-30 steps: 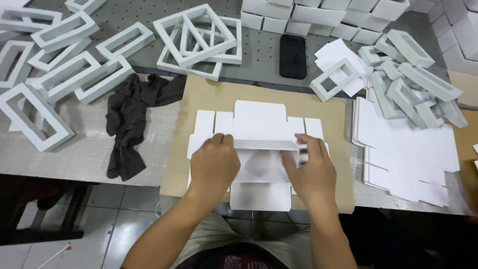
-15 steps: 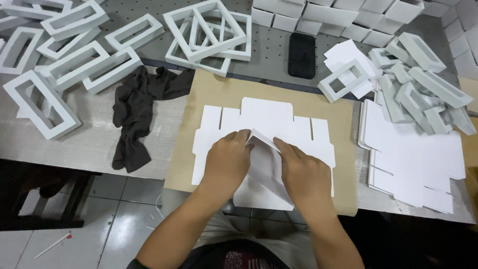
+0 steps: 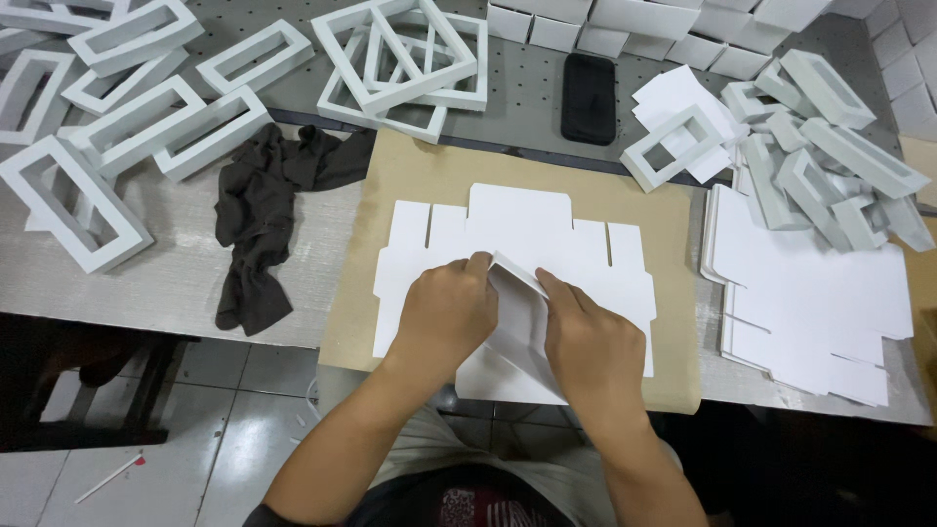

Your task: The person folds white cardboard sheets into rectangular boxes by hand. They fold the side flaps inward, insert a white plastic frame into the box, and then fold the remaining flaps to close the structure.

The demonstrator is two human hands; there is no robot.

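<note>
Brown board (image 3: 390,185) bears white die-cut blank (image 3: 517,234), flap raised.

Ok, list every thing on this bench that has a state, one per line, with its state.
Die-cut card blank: lying flat, near flap lifted and part-folded.
Left hand: pressing on the fold.
Right hand: pinching the raised flap.
Stack of blanks: flat, unfolded.
Folded white frames: assembled, scattered.
Dark cloth: crumpled.
Phone: screen dark.

Both hands cover the middle of the white die-cut card sheet (image 3: 527,244); its fold there is hidden.
</note>
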